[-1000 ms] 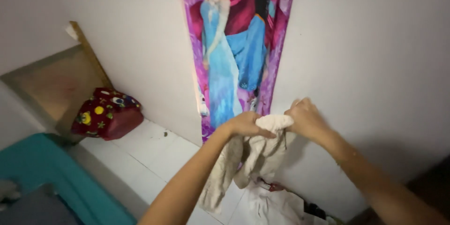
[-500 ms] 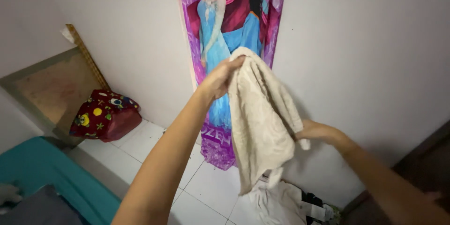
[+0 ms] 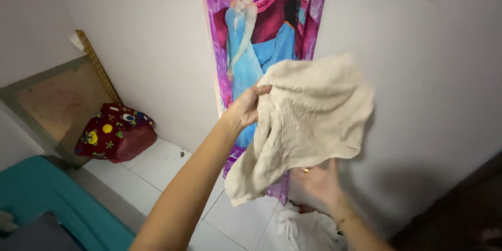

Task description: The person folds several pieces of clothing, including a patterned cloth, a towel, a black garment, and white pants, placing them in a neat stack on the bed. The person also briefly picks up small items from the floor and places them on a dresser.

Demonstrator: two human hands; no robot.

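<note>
A cream towel (image 3: pixel 314 120) hangs bunched in the air in front of the white wall. My left hand (image 3: pixel 244 109) grips its upper left edge, with the arm reaching up from the lower left. Just under the towel's lower edge is my right hand (image 3: pixel 315 184), blurred, palm up and fingers spread, with a ring on one finger. Whether it touches the cloth I cannot tell.
A purple cartoon poster (image 3: pixel 261 26) hangs on the wall behind the towel. A red patterned bag (image 3: pixel 115 132) lies by a leaning wooden board (image 3: pixel 57 99). A teal mat (image 3: pixel 47 198) is at lower left. White clothes (image 3: pixel 303 230) lie on the white tiled floor (image 3: pixel 157 172).
My left hand has come down from its raised spot, and the towel has gone from hanging long to bunched and wide. My right hand has moved in under the towel.
</note>
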